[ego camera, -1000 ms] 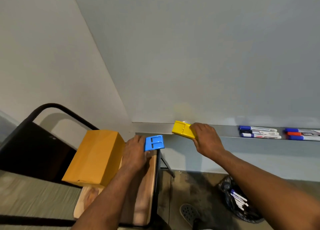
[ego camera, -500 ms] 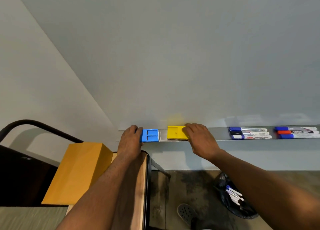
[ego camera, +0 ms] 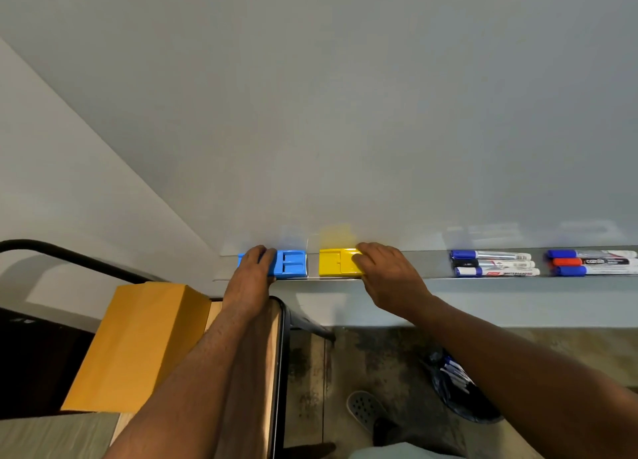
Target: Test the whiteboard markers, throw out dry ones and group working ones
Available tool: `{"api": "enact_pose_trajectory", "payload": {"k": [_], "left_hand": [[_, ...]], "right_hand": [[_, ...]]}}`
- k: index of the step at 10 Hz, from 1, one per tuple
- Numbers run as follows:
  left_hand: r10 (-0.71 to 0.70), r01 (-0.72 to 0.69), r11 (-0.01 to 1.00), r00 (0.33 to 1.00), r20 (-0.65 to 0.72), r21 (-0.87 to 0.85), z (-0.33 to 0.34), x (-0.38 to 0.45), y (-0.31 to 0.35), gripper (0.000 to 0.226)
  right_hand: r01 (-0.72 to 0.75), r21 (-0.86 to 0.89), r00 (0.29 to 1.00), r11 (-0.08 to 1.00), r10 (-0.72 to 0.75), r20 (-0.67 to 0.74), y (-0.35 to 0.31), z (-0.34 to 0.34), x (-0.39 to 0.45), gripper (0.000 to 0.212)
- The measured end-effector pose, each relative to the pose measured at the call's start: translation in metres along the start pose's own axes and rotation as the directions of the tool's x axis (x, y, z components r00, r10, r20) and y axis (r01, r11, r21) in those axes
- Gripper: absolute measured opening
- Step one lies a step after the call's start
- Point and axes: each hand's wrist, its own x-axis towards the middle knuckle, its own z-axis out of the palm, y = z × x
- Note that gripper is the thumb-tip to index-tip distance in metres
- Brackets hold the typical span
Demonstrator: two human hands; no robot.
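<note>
My left hand rests on the left end of the blue eraser, fingers curled over its top, gripping it where it lies on the tray below the whiteboard. My right hand holds the yellow eraser just beside it, fingers bent over its right end, thumb at the front edge. The two erasers lie flat on the tray, close but apart. Farther right on the tray lie the markers in two groups of three: a near group with blue, black and blue caps, and a far group with blue, red and blue caps, all lying lengthwise, caps to the left, stacked side by side and touching. Below the tray, on the floor, a bin lined with a dark bag holds several more markers. To my left a brown box sits on a wooden table with a black frame, under my left forearm.
</note>
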Motion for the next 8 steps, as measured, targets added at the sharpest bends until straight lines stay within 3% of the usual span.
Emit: {"api": "enact_pose_trajectory", "payload": {"k": [2,4,6,8], "left_hand": [[-0.049,0.053,0.994,0.998,-0.042,0.1,0.01,-0.009,0.002,0.064],[-0.123,0.134,0.981,0.989,-0.08,0.141,0.014,-0.012,0.02,0.068],[-0.221,0.222,0.975,0.97,-0.105,-0.002,0.009,-0.021,0.055,0.061],[-0.156,0.152,0.988,0.98,-0.124,-0.037,0.011,-0.05,0.09,0.056]], "right_hand": [[-0.015,0.047,1.0,0.999,0.014,0.014,0.003,0.008,0.001,0.03],[0.021,0.056,1.0,0.998,-0.022,0.014,0.005,0.007,0.0,0.038],[-0.016,0.162,0.998,0.987,0.007,0.059,0.011,0.0,-0.009,0.052],[-0.075,0.109,0.976,0.991,0.05,0.213,0.014,-0.015,-0.031,0.068]]}}
